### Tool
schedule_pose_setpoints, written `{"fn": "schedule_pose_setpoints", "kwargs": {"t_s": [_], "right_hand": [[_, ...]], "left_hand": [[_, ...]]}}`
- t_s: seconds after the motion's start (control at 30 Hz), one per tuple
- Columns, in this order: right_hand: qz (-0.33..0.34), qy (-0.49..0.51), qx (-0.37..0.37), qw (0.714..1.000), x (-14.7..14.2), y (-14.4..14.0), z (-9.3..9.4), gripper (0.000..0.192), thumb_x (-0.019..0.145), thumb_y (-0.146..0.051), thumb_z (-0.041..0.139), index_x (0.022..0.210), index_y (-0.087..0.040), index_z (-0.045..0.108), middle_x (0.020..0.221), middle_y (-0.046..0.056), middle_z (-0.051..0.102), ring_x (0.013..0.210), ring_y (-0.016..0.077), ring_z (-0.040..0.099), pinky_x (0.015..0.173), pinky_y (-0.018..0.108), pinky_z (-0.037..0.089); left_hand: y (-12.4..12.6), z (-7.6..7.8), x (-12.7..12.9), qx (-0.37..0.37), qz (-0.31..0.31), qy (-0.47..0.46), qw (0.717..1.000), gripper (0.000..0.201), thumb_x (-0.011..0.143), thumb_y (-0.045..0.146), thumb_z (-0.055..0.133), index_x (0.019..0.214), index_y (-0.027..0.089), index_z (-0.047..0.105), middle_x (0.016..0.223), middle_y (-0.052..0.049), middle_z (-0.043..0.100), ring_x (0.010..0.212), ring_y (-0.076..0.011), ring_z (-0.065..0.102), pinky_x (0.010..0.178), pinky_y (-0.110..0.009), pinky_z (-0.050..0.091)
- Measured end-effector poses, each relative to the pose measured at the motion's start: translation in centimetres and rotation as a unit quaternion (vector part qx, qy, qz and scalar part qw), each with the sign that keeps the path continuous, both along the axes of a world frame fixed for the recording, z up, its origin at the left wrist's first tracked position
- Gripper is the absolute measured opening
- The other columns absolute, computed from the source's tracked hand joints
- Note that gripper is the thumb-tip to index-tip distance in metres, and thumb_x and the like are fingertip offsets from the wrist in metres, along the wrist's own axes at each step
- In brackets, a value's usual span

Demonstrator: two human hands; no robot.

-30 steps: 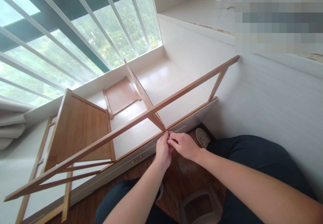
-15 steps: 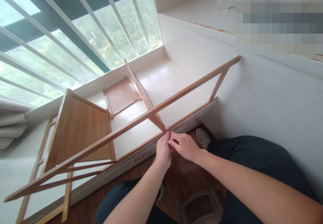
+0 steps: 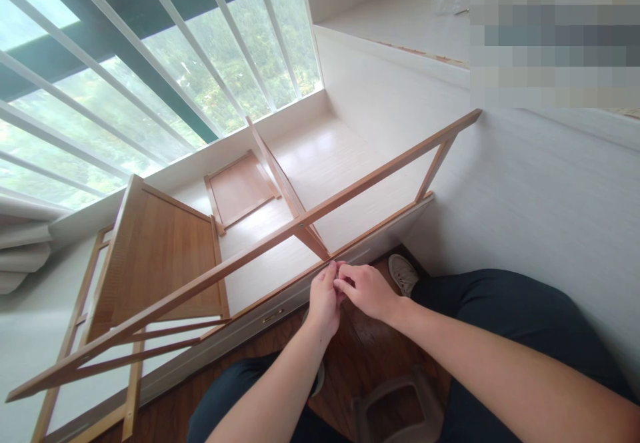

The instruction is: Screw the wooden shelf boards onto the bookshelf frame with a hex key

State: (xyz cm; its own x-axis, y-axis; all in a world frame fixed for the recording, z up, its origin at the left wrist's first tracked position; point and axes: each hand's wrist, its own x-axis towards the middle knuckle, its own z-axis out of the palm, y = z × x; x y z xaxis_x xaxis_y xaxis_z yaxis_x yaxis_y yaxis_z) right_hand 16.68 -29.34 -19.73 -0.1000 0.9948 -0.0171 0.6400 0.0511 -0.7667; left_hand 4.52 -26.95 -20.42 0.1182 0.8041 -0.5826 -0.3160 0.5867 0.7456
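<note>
Where the near end of the wooden panel [image 3: 286,188] meets the wooden frame's lower rail [image 3: 381,227], the head view shows the left hand [image 3: 324,300] and right hand [image 3: 369,290] together on the near side, fingers pinched narrow. Whether they grip something small I cannot tell. That joint [image 3: 327,254] lies just beyond the fingertips, up and leftward, the left hand nearer; the rail's long axis runs from lower left to upper right.

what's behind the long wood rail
Behind the rail you can see a large panel, a small panel, the divider and the window. The strip of large panel directly behind it is covered.
</note>
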Motion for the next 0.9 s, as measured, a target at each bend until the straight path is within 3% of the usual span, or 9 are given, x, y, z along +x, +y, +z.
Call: {"fn": "schedule_pose_setpoints", "kwargs": {"t_s": [0.47,0.9], "right_hand": [[0.005,0.004,-0.011,1.0,-0.01,-0.1,0.27,0.02,0.094,-0.026,0.059,0.075,-0.02,0.062,0.073,0.001,0.068,0.069,0.0158,0.06,0.068,0.025,0.036],[0.011,0.02,-0.019,1.0,-0.24,-0.14,-0.13,0.016,0.094,-0.027,0.057,0.079,-0.021,0.059,0.074,0.0,0.069,0.07,0.0157,0.062,0.069,0.025,0.037]], "left_hand": [[-0.23,-0.28,-0.22,0.004,-0.013,0.008,1.0,0.046,0.069,0.051,0.082,0.092,0.013,0.074,0.072,-0.003,0.066,0.061,-0.0115,0.057,0.056,-0.022,0.042],[-0.33,-0.16,-0.35,0.032,-0.021,0.017,0.999,0.036,0.075,0.048,0.078,0.074,0.015,0.063,0.067,0.001,0.058,0.061,-0.0103,0.052,0.055,-0.021,0.041]]}}
